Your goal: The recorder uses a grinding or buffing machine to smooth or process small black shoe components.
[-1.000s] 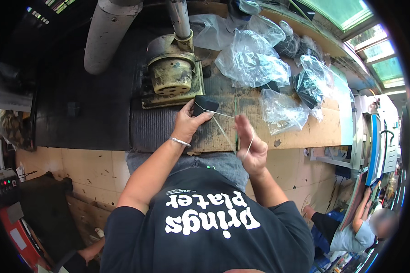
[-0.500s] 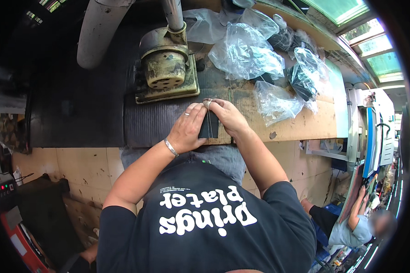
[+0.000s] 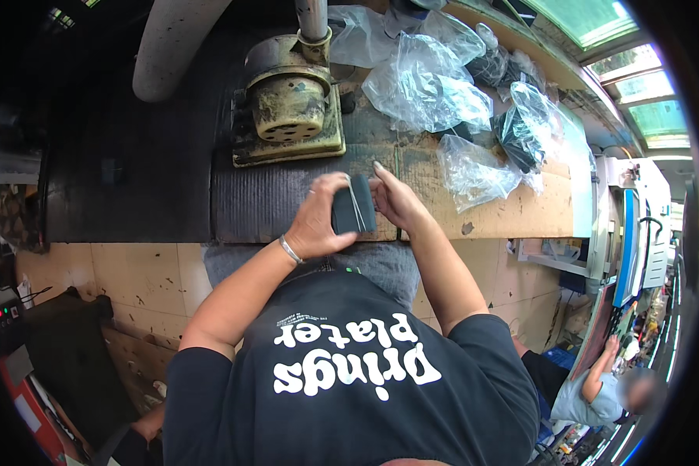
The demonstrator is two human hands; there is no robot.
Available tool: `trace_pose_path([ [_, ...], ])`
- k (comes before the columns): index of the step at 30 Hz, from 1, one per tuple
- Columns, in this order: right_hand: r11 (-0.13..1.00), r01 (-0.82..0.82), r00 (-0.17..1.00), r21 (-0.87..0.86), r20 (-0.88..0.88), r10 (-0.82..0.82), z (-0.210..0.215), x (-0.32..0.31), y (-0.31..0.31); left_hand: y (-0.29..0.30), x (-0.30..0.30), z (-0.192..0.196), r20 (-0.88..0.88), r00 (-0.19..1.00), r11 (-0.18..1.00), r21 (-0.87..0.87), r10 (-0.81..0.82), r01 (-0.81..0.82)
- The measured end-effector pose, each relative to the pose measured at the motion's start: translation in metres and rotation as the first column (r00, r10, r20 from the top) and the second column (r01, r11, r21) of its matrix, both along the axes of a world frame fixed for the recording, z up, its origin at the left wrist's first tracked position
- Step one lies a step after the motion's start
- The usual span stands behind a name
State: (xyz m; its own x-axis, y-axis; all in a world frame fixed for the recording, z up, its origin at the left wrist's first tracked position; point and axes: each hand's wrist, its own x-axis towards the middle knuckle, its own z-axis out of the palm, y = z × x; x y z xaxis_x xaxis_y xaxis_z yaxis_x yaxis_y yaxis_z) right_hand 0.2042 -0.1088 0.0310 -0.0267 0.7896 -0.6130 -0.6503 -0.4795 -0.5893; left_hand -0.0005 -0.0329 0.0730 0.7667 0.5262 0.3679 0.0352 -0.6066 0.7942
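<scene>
Here the left hand and right hand both grip a small dark pad; pale band across it.

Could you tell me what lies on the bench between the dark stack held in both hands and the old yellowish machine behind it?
In the head view, only bare dark ribbed matting lies between the dark stack and the machine.
</scene>
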Motion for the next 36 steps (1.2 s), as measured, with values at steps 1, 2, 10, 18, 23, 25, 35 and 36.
trace_pose_path([
  [1,0.996,-0.046,0.981,0.073,0.192,0.031,0.011,-0.015,-0.004,0.003,-0.004,-0.001,-0.013,0.993,0.991,-0.055,0.117,-0.118],
  [2,0.986,-0.089,0.923,0.138,0.382,0.030,0.021,-0.023,-0.011,0.005,-0.004,-0.001,-0.064,0.982,0.977,-0.106,0.179,-0.185],
  [10,0.827,-0.314,0.690,0.466,0.711,-0.138,-0.008,-0.048,-0.055,0.003,-0.003,-0.038,-0.227,0.933,0.951,-0.073,0.279,-0.302],
  [18,0.940,-0.072,0.441,0.333,0.856,-0.269,-0.012,-0.051,-0.065,0.009,-0.005,-0.040,-0.288,0.934,0.976,0.003,0.209,-0.217],
  [23,0.877,-0.213,0.362,0.430,0.869,-0.338,0.013,-0.044,-0.040,0.003,-0.010,-0.051,-0.456,0.875,0.975,0.213,0.162,-0.069],
  [25,0.859,-0.391,0.236,0.330,0.938,-0.253,0.021,-0.056,-0.023,-0.006,-0.007,-0.050,-0.521,0.831,0.975,0.194,0.196,-0.109],
  [35,0.934,-0.342,-0.089,0.105,0.986,-0.143,-0.026,-0.077,0.010,-0.014,0.000,-0.035,-0.618,0.749,0.967,0.217,0.239,-0.131],
  [36,0.937,-0.340,-0.114,0.074,0.986,-0.119,-0.025,-0.076,0.012,-0.013,0.002,-0.033,-0.607,0.759,0.968,0.213,0.238,-0.133],
])
